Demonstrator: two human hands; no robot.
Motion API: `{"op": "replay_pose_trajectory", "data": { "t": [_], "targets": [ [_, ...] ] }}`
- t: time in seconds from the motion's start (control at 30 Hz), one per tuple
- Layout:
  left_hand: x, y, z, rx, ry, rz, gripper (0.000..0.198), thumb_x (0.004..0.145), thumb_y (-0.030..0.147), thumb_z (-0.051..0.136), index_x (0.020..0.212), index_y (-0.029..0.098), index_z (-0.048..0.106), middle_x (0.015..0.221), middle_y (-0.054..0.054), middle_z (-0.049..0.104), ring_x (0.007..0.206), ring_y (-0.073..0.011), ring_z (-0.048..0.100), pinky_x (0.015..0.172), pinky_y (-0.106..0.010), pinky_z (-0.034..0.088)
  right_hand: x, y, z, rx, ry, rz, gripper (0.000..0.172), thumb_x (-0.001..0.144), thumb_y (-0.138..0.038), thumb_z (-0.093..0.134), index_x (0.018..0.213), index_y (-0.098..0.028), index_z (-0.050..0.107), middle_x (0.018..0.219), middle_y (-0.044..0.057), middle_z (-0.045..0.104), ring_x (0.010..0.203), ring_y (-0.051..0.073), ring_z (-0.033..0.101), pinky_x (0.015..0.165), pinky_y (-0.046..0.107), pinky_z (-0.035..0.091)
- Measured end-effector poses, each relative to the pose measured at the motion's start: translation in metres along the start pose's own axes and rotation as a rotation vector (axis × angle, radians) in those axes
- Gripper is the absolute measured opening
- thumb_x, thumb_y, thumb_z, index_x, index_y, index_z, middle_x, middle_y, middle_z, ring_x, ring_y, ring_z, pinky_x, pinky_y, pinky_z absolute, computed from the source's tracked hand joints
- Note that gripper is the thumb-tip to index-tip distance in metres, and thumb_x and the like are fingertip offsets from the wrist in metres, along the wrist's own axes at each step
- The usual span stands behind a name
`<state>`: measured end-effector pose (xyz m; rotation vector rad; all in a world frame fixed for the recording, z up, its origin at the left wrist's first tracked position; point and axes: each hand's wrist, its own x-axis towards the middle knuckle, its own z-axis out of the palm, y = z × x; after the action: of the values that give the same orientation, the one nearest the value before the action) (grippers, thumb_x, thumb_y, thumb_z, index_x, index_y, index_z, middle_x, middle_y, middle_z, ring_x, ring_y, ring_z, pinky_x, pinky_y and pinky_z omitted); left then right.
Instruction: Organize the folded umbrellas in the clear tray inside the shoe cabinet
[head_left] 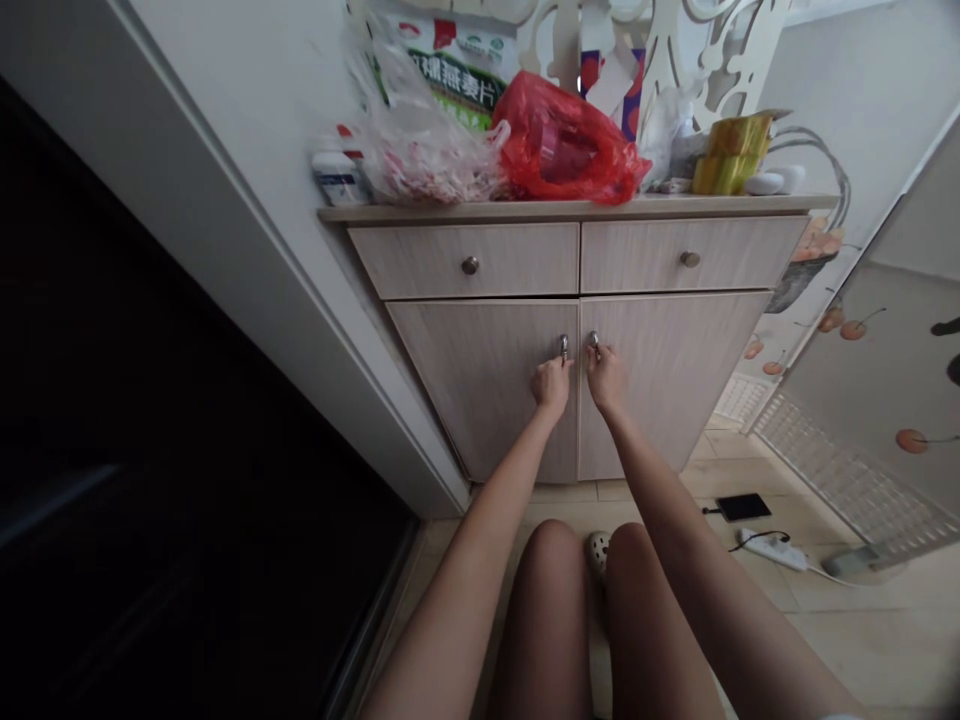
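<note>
Both my arms reach forward to a pale wood-grain cabinet (pixel 480 390) with two doors below two drawers. My left hand (pixel 552 384) is closed on the metal handle (pixel 564 344) of the left door. On the right door, my right hand (pixel 606 376) grips the matching metal handle (pixel 594 340). Both doors look closed or nearly so, with a thin dark gap along the left door's top edge. Round knobs sit on the left drawer (pixel 465 285) and the right drawer (pixel 735 250). My fingers hide the lower ends of the handles.
On the cabinet top stand a white bottle (pixel 337 178), a clear plastic bag (pixel 439 160), a red plastic bag (pixel 559 140) and yellow tape rolls (pixel 727 170). A phone (pixel 742 507) and a power strip (pixel 772 549) with its cord lie on the floor at right. A dark doorway is at left.
</note>
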<state>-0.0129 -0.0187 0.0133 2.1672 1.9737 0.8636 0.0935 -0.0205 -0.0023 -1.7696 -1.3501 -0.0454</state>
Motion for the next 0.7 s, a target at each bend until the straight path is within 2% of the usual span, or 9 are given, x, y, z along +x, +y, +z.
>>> {"op": "replay_pose_trajectory", "data": {
  "t": [0.37, 0.7],
  "targets": [
    [0.017, 0.004, 0.010, 0.001, 0.011, -0.036, 0.032, 0.099, 0.035, 0.049, 0.109, 0.018, 0.074, 0.105, -0.017, 0.075, 0.096, -0.0256, 0.071, 0.073, -0.029, 0.048, 0.014, -0.007, -0.003, -0.062, -0.067, 0.024, 0.040, 0.104, -0.036, 0.035, 0.113, -0.017, 0.069, 0.107, 0.013, 0.068, 0.083, 0.020, 0.064, 0.070, 0.028, 0.040],
    [0.026, 0.003, 0.021, -0.118, -0.010, -0.055, 0.033, 0.101, 0.032, 0.046, 0.110, 0.015, 0.073, 0.107, -0.020, 0.073, 0.100, -0.0263, 0.070, 0.082, -0.033, 0.049, 0.014, -0.004, 0.005, -0.043, -0.045, 0.028, 0.042, 0.104, -0.036, 0.034, 0.120, -0.018, 0.068, 0.107, 0.013, 0.068, 0.085, 0.020, 0.064, 0.072, 0.029, 0.042]
  ]
}}
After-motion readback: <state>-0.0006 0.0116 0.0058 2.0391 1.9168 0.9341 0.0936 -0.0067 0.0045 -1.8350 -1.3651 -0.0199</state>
